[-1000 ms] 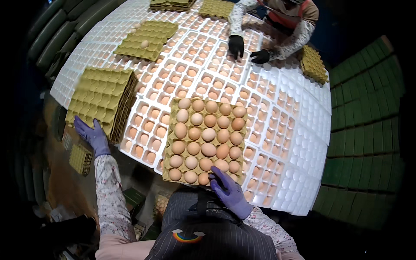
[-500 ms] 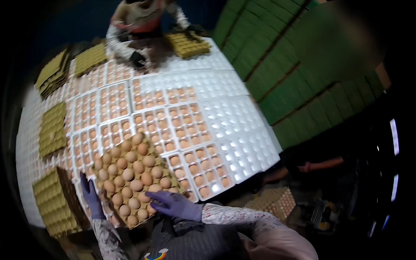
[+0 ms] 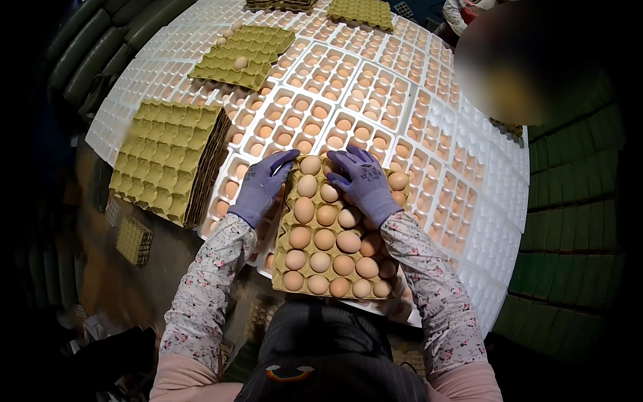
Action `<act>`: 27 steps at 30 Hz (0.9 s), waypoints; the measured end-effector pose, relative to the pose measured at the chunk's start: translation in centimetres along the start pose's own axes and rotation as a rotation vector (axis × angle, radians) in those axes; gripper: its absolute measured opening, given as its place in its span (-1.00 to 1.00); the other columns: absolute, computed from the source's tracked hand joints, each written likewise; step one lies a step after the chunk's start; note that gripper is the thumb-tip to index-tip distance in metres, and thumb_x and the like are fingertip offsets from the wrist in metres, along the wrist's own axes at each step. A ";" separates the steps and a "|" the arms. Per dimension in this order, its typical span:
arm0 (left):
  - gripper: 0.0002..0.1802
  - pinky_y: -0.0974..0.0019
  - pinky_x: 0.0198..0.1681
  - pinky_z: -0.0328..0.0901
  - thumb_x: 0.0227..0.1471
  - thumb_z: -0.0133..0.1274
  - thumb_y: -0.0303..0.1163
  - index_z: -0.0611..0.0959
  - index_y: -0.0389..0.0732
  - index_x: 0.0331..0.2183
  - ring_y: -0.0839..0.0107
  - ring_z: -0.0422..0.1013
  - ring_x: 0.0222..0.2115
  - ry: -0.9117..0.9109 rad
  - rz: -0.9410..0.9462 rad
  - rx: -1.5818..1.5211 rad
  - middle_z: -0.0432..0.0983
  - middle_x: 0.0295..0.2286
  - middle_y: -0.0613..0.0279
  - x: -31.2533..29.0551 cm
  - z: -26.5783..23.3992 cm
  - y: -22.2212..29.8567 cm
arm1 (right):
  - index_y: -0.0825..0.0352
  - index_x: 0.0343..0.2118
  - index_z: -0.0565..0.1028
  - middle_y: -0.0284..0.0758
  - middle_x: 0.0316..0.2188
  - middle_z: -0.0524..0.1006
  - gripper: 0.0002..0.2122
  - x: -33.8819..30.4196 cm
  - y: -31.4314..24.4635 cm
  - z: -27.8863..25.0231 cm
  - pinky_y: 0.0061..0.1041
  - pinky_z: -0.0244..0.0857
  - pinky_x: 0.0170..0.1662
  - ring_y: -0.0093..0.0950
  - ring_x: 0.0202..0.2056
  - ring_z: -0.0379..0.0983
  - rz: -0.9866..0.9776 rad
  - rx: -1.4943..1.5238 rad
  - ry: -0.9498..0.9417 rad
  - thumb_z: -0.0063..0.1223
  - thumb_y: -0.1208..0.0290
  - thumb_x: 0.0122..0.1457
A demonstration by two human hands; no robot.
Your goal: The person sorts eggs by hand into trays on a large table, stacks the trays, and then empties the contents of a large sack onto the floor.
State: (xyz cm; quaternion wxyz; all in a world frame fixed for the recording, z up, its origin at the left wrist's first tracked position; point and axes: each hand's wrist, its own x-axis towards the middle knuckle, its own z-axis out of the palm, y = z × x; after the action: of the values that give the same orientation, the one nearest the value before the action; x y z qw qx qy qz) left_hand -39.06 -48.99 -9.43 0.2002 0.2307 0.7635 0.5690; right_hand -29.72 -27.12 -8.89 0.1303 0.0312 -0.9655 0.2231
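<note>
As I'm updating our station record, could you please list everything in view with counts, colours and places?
Near pulp tray: one, yellow-brown, front middle
Eggs on it: many, tan shades, some hidden
White moulded trays: many, white, beyond and beside it; many hold eggs
Large pulp stack: one, yellow-green, left
Farther pulp tray: one, yellow-green, upper left, bearing an egg
Small pulp stack: one, yellow-green, lower left
Stacked green items: many, green, right; kind unclear
Co-worker's sleeve: one, patterned, upper right
Apron: one, dark striped, bottom middle
Left hand: one, purple-gloved, near tray's upper left corner
Right hand: one, purple-gloved, over tray's upper right
</note>
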 end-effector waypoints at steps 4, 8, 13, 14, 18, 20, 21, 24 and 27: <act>-0.53 0.20 0.10 0.22 0.09 0.07 -0.18 0.53 -0.10 0.03 0.16 0.31 0.07 -0.080 0.096 0.361 0.48 -0.04 0.05 1.9 2.1 1.1 | 0.16 -0.06 0.49 -0.30 -0.17 0.51 -0.67 0.7 0.9 0.1 -0.38 0.31 -0.03 -0.36 -0.06 0.41 0.149 0.199 -0.004 0.10 0.19 0.12; -0.55 0.39 -0.01 0.31 0.06 0.15 -0.32 0.55 -0.17 0.02 0.40 0.42 -0.07 -0.197 0.002 0.191 0.49 -0.04 0.11 3.3 2.0 1.0 | 0.27 -0.13 0.48 -0.35 -0.29 0.49 -0.75 1.4 0.1 -4.7 -0.53 0.41 -0.16 -0.47 -0.28 0.47 0.777 1.611 0.079 0.05 0.29 0.18; -0.61 0.34 0.01 0.33 0.20 -0.06 -0.39 0.43 -0.29 0.04 0.32 0.45 -0.12 0.110 -0.254 -0.867 0.51 -0.18 0.16 3.0 -0.9 -0.1 | 0.24 -0.26 0.53 -0.28 -0.19 0.47 -0.66 2.1 -3.3 -3.4 -0.32 0.35 -0.20 -0.29 -0.22 0.49 0.097 -0.392 -0.631 0.17 0.06 0.05; -0.63 0.34 -0.06 0.37 0.23 -0.12 -0.35 0.41 -0.29 0.03 0.28 0.44 -0.13 0.074 0.026 -0.760 0.47 -0.19 0.14 2.6 -0.7 -1.3 | 0.25 -0.29 0.53 -0.28 -0.22 0.48 -0.66 1.6 -3.0 -2.8 -0.31 0.35 -0.21 -0.28 -0.24 0.49 0.034 -0.419 -0.570 0.17 0.05 0.05; -0.49 0.27 -0.14 0.38 0.08 0.12 -0.13 0.49 -0.18 0.01 0.24 0.43 -0.13 -0.122 -0.035 0.257 0.37 -0.09 0.08 1.3 0.5 2.2 | 0.28 -0.19 0.56 -0.29 -0.24 0.53 -0.68 1.8 -2.1 -5.8 -0.42 0.36 -0.24 -0.39 -0.27 0.51 0.397 0.196 -0.501 0.12 0.16 0.09; -0.49 0.17 -0.15 0.37 0.00 0.19 -0.11 0.51 -0.13 -0.05 0.15 0.43 -0.13 -0.200 0.081 0.729 0.36 -0.08 -0.01 0.5 1.8 2.3 | 0.28 -0.04 0.48 -0.34 -0.15 0.49 -0.62 0.4 -0.7 -6.9 -0.54 0.33 -0.12 -0.54 -0.16 0.45 0.642 1.076 -0.379 0.18 0.32 0.05; -0.51 0.15 -0.14 0.36 -0.02 0.20 -0.12 0.52 -0.12 -0.08 0.11 0.43 -0.14 -0.217 0.123 0.847 0.38 -0.09 -0.03 0.5 2.2 2.4 | 0.27 0.01 0.45 -0.36 -0.10 0.47 -0.57 -0.2 -0.8 -7.7 -0.54 0.31 -0.02 -0.56 -0.08 0.42 0.635 1.387 -0.333 0.19 0.34 0.04; -0.57 0.20 -0.15 0.37 0.00 0.20 -0.16 0.52 -0.18 -0.15 0.20 0.46 -0.21 -0.161 0.017 0.563 0.45 -0.19 0.07 0.0 1.3 2.8 | 0.19 -0.09 0.47 -0.34 0.03 0.38 -0.65 -0.9 -2.3 -6.1 -0.43 0.34 -0.01 -0.36 -0.04 0.42 0.330 0.629 -0.400 0.19 0.24 0.05; -0.70 0.41 -0.29 0.38 0.09 0.10 -0.28 0.51 -0.23 -0.18 0.56 0.41 -0.35 -0.231 -0.276 -0.407 0.45 -0.29 0.35 -0.8 -1.9 2.5 | 0.24 -0.28 0.52 -0.33 0.12 0.24 -0.65 -1.9 -6.0 -3.1 -0.27 0.37 -0.20 -0.26 -0.14 0.37 -0.065 -0.340 -0.443 0.18 0.06 0.00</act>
State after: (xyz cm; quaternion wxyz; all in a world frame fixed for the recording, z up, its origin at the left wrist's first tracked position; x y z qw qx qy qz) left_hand -39.20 -50.27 -6.52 0.4039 0.1427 0.6297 0.6481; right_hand -26.48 -31.13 -4.22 -0.0736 0.0879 -0.9925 0.0415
